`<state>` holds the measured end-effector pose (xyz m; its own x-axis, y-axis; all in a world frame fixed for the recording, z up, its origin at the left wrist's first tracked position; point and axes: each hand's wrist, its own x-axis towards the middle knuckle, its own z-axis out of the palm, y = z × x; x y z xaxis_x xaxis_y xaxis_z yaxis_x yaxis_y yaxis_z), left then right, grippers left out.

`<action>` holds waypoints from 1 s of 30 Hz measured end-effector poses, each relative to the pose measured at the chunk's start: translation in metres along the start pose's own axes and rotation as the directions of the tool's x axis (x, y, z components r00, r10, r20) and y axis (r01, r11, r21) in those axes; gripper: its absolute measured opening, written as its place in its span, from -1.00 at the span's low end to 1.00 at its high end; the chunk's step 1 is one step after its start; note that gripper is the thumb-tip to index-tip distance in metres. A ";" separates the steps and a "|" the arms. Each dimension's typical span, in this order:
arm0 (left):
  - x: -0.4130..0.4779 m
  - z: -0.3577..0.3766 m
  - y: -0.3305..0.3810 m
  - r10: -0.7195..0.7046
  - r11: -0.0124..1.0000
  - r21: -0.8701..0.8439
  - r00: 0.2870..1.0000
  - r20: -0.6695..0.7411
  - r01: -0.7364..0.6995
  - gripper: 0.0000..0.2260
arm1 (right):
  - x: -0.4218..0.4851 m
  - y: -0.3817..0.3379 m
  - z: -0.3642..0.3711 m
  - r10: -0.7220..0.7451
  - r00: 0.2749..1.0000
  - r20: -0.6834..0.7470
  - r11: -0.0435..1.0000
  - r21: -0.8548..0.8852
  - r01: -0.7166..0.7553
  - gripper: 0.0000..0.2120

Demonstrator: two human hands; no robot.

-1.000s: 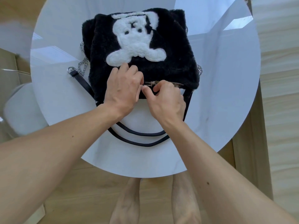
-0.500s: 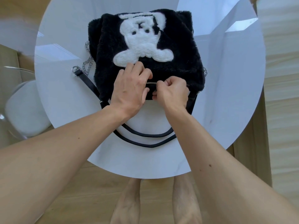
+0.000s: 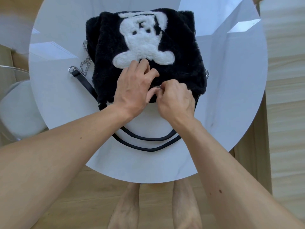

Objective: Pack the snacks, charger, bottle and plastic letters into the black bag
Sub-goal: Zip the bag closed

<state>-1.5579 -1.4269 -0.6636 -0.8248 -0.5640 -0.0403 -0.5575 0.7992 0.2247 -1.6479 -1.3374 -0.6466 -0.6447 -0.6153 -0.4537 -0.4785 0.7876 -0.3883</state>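
- The black bag (image 3: 183,63), fluffy with a white bear shape (image 3: 142,47) on its upper face, lies flat on the round white table (image 3: 66,103), towards the far side.
- The left hand (image 3: 132,90) lies on the near edge of the bag, fingers bent into the fur and thumb tucked under; it grips the bag just left of the zipper (image 3: 156,86).
- The right hand (image 3: 175,100) is closed narrow, thumb and forefinger pinched together at the metal zipper, touching the left hand's thumb.
- A short stretch of zipper teeth shows between the two hands; the pull itself is hidden by the fingers.
- Two thin black handles (image 3: 148,142) loop over the table towards the person, below both wrists.
- A black strap (image 3: 84,81) with a silver ring and a chain (image 3: 85,63) lies beside the left side of the bag.
- Bare feet (image 3: 183,210) stand on the wooden floor (image 3: 85,195) below the table edge.
- A white chair seat (image 3: 18,109) shows at the far left.
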 end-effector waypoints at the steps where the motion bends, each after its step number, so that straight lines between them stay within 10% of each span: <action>1: 0.002 -0.002 0.000 0.025 1.000 0.019 1.000 -0.010 -0.025 -0.74 | -0.002 0.001 -0.001 -0.042 0.999 -0.015 0.999 0.024 0.043 -0.75; 13: 0.016 -0.008 -0.005 0.285 0.917 0.260 0.953 0.104 -0.303 -0.75 | -0.014 0.017 0.009 -0.075 0.974 -0.214 0.990 0.098 0.098 -0.73; 30: 0.035 -0.022 -0.022 0.312 0.947 -0.148 0.927 0.209 -0.285 -0.85 | -0.013 0.019 0.001 0.043 0.952 -0.303 0.988 0.157 0.005 -0.71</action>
<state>-1.5722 -1.4684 -0.6488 -0.9580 -0.2304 -0.1707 -0.2789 0.8870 0.3680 -1.6477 -1.3141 -0.6493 -0.8149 -0.5419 -0.2057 -0.3824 0.7693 -0.5119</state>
